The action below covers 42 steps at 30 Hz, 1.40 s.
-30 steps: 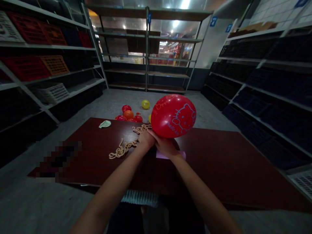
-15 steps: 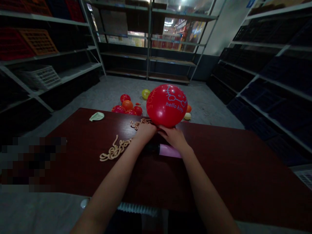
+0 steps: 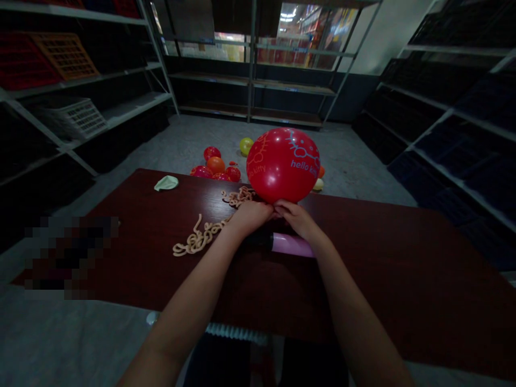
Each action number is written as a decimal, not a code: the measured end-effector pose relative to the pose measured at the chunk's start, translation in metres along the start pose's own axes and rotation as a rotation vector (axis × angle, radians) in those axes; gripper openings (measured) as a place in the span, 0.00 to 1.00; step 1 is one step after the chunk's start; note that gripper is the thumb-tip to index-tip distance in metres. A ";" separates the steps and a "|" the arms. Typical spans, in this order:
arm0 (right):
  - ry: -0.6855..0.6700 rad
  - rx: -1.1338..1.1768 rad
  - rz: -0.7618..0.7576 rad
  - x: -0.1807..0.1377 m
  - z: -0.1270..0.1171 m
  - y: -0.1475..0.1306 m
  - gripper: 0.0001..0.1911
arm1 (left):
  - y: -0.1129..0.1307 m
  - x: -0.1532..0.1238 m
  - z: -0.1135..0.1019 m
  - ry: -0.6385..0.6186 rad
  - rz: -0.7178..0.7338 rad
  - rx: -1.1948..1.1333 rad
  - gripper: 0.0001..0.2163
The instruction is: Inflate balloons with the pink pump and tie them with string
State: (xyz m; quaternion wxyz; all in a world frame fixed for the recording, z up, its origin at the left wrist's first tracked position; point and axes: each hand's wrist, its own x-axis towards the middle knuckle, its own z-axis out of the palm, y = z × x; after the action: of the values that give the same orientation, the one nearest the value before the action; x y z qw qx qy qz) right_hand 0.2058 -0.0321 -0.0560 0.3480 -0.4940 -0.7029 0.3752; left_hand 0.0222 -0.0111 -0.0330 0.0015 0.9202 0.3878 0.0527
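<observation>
An inflated red balloon (image 3: 278, 166) printed with "hello kitty" stands above the far part of the table. At its lower end my left hand (image 3: 253, 216) and my right hand (image 3: 293, 216) meet, fingers closed around the balloon's neck, which they mostly hide. Under my wrists lies a balloon pump with a pink barrel (image 3: 292, 244) and a dark end. Left of my left hand are two tangled heaps of beige cord-like strands, a nearer heap (image 3: 199, 239) and a farther heap (image 3: 238, 195). A limp pale green balloon (image 3: 166, 183) rests near the table's far left edge.
The dark brown table (image 3: 382, 269) spans the view. Beyond it, several inflated balloons (image 3: 215, 165) lie on the grey floor. Metal shelves (image 3: 252, 80) stand at the back, and shelves with crates (image 3: 76, 115) line both sides. A blurred patch (image 3: 74, 250) covers the table's left end.
The view has tipped down and shifted slightly. The red balloon has turned a little, its print moving right, and my hands have drawn closer together at its neck.
</observation>
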 end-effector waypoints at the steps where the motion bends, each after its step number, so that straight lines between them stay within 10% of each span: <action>1: 0.012 0.012 0.004 0.000 0.000 0.001 0.11 | 0.000 0.000 0.001 -0.003 -0.004 -0.006 0.19; 15: 0.161 -0.190 -0.024 -0.002 -0.002 0.012 0.11 | 0.001 -0.010 -0.009 0.240 0.030 0.012 0.17; 21: 0.406 -0.069 -0.010 -0.001 -0.005 0.009 0.12 | -0.013 0.000 -0.007 0.343 -0.226 -0.221 0.16; 28: 0.548 0.126 0.052 -0.001 -0.007 0.008 0.14 | -0.064 0.036 0.010 0.222 -0.507 -0.095 0.13; 35: 0.529 0.188 0.037 -0.002 -0.005 0.004 0.15 | -0.067 0.047 0.028 0.044 -0.485 -0.034 0.12; 42: 0.490 0.232 0.043 -0.001 -0.004 0.003 0.16 | -0.038 0.031 0.005 0.539 -0.302 -0.549 0.07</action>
State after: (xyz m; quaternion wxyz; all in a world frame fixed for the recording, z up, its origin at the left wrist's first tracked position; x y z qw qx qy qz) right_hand 0.2109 -0.0314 -0.0566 0.5538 -0.5417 -0.5396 0.3297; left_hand 0.0165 0.0379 -0.0370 0.1531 0.7715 0.4767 0.3926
